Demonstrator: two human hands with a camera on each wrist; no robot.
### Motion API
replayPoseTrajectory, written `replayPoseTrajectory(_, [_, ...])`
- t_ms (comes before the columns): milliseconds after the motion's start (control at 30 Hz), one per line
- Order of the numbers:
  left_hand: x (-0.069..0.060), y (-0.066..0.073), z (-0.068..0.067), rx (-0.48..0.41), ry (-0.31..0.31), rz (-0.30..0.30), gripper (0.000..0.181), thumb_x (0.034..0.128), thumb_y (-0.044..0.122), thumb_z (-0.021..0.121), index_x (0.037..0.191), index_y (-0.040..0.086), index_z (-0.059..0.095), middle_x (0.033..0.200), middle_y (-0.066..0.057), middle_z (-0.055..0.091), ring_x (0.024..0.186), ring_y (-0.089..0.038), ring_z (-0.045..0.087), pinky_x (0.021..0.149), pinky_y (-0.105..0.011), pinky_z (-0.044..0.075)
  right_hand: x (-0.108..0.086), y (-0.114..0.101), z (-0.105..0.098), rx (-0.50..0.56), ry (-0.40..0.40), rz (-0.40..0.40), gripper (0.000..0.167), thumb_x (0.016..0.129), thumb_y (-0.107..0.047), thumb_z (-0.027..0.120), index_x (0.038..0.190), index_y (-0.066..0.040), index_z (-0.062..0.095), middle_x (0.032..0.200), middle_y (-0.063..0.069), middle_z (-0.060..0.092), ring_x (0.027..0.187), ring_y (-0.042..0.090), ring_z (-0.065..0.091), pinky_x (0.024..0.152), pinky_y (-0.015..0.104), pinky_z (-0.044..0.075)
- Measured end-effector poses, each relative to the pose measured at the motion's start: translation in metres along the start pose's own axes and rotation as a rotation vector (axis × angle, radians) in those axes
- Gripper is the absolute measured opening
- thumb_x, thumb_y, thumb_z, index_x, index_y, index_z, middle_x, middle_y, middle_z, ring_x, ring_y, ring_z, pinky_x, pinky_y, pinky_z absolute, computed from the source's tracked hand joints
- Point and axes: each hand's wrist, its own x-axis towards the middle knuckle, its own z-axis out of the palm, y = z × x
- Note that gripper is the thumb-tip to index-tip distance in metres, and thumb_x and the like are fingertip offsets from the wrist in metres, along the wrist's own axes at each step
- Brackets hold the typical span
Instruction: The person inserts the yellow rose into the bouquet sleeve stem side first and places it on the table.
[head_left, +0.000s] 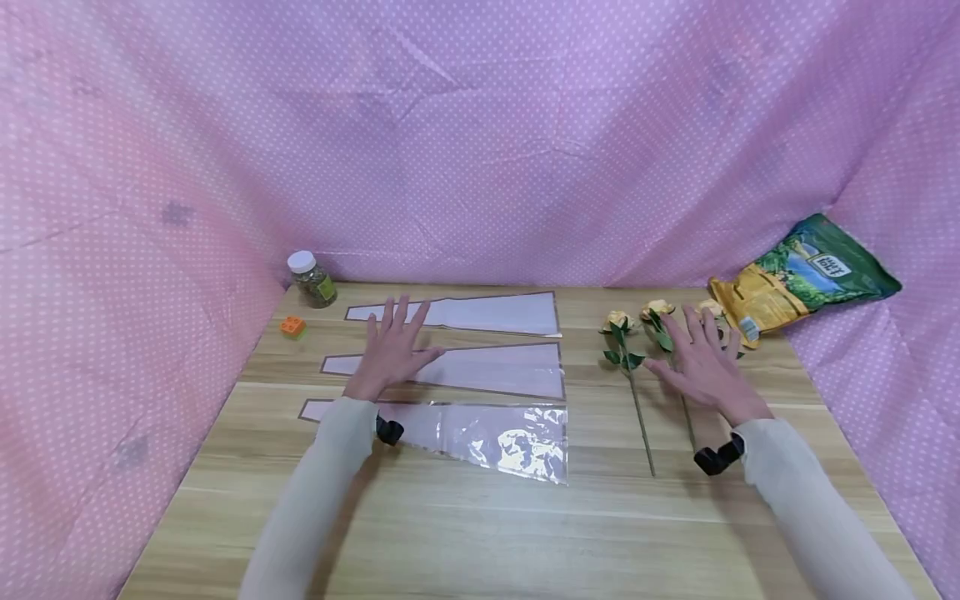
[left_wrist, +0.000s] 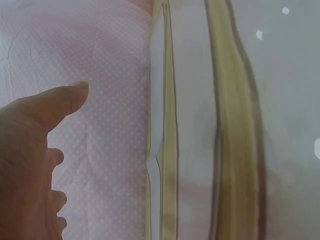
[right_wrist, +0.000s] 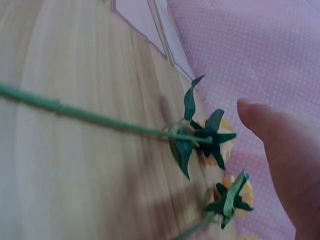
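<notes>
Three clear tapered flower sleeves with brown borders lie in rows on the table: the far sleeve [head_left: 502,313], the middle sleeve [head_left: 498,371] and the shiny near sleeve [head_left: 465,433]. Over their narrow ends my left hand [head_left: 390,354] is spread, fingers straight, holding nothing. Three cream-yellow roses lie at the right: the left rose [head_left: 619,322], the middle rose [head_left: 657,310] and the right rose [head_left: 711,308]. My right hand [head_left: 705,367] is spread over the middle and right roses, partly hiding them. In the right wrist view its thumb [right_wrist: 280,145] stands apart from the nearest green stem [right_wrist: 100,117].
A white-lidded jar [head_left: 313,282] and an orange-and-green toy block [head_left: 292,327] stand at the back left. At the back right a green and yellow bag [head_left: 802,279] leans on the pink dotted cloth [head_left: 480,150] that surrounds the wooden table [head_left: 465,542].
</notes>
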Motion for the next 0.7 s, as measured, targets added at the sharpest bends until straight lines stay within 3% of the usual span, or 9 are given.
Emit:
replayPoseTrajectory(200, [0.018,0.013,0.001,-0.002,-0.023,0.027,0.088,0.0936,0.064,0.051,0.162,0.02,0.015,0.17,-0.018,0.0,0.157,-0.042,-0.006,0.121,-0.068,0.0,0.02,-0.013,0.003,0.011,0.026,-0.025,0.087,0.097,-0.061,0.049,0.16,-0.009,0.018,0.166,0.028,0.006,0.152,0.053,0.002,0.111,0.08,0.0])
replayPoseTrajectory(467, [0.031,0.024,0.005,-0.002,-0.036,0.062,0.089,0.0943,0.065,0.048,0.162,0.018,0.014,0.169,-0.019,-0.001,0.156,-0.045,-0.001,0.121,-0.068,0.003,0.045,-0.033,0.011,-0.02,0.062,-0.067,0.084,0.095,-0.054,0.057,0.157,-0.008,0.025,0.162,0.029,0.022,0.15,0.051,0.016,0.115,0.075,0.01])
replayPoseTrajectory(700, [0.041,0.031,0.008,-0.021,-0.059,0.049,0.09,0.0937,0.067,0.048,0.162,0.019,0.013,0.17,-0.015,-0.002,0.157,-0.043,-0.001,0.122,-0.067,0.003,0.062,-0.048,0.012,0.014,0.037,-0.083,0.083,0.096,-0.049,0.059,0.158,-0.008,0.022,0.165,0.027,0.015,0.151,0.051,0.014,0.114,0.076,0.009])
